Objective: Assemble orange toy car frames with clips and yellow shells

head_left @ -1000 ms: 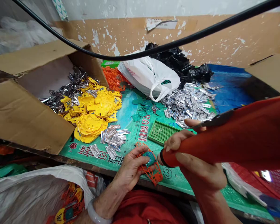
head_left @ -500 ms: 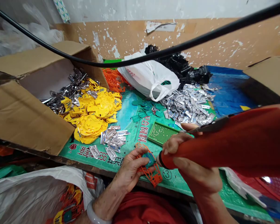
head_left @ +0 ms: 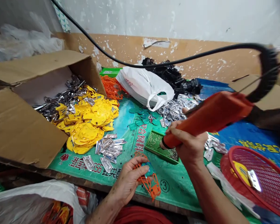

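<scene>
My left hand (head_left: 130, 177) is closed around an orange plastic frame (head_left: 156, 190) near the table's front edge. A green-blue plate (head_left: 150, 170) lies on the frame under my thumb. In my right hand (head_left: 188, 143) is a red-orange electric screwdriver (head_left: 207, 116), gripped round its body and trailing a black cable. Its tip end points down into a green perforated tray (head_left: 152, 138) that holds many tiny metal pieces, probably screws. Whether the tip touches them I cannot tell.
Yellow plastic pieces (head_left: 84, 133) spill from a cardboard box (head_left: 25, 130) at left. Metal plates (head_left: 110, 147), a white plastic bag (head_left: 144, 85) and black parts (head_left: 189, 85) lie further back. On the right stands a red basket (head_left: 259, 152). The black cable (head_left: 130, 64) hangs across the view.
My right hand has moved the screwdriver away from the orange frame, over to the green tray. My left hand still holds the frame. The view has tilted up slightly.
</scene>
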Available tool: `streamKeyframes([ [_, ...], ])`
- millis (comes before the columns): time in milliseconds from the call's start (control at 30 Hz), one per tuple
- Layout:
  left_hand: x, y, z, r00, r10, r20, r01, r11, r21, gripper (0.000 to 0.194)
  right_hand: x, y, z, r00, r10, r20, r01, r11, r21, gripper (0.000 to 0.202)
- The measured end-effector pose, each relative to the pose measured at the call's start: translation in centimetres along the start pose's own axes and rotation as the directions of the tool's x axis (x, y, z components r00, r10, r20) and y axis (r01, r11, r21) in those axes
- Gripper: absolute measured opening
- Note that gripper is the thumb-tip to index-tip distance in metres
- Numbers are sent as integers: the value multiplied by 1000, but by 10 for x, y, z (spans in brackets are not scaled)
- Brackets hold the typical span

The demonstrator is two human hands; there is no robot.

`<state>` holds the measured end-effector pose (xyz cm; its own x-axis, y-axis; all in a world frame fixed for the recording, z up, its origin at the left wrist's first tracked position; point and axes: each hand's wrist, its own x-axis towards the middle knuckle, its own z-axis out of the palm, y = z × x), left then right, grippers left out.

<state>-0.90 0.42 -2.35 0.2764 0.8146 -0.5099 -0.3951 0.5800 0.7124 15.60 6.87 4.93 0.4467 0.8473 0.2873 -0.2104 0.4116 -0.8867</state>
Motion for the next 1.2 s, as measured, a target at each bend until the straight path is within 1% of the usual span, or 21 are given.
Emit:
streamKeyframes([
  [133, 3, 1, -2, 999, -21, 30, 21, 1000, -2, 36, -1, 16, 2, 999, 8, 37, -6, 999, -46, 11],
  [267, 5, 2, -3, 996, -64, 66, 64, 998, 3, 39, -1, 21, 3, 999, 4, 50, -1, 998, -67, 12],
  [367, 6, 3, -4, 993, -91, 71, 90, 996, 25, 43, -1, 22, 4, 999, 20, 35, -17, 996, -90, 13],
  [467, 5, 3, -2, 993, -94, 66, 91, 995, 36, 46, -1, 22, 5, 999, 34, 23, -31, 993, -111, 13],
  [600, 4, 4, 0, 995, -80, 61, 78, 996, 33, 43, -3, 22, 6, 998, 59, 17, -56, 991, -119, 13],
  [733, 4, 4, 0, 997, -55, 62, 54, 998, 22, 40, -3, 21, 7, 999, 34, 21, -31, 991, -130, 14],
  [900, 4, 4, -2, 997, -73, 22, 73, 997, 8, 43, -3, 20, 8, 1000, 4, 24, -1, 991, -136, 14],
  [1200, 7, 2, -4, 996, -77, 46, 79, 996, -33, 38, -5, 22, 5, 998, -13, 67, 22, 990, -140, 12],
])
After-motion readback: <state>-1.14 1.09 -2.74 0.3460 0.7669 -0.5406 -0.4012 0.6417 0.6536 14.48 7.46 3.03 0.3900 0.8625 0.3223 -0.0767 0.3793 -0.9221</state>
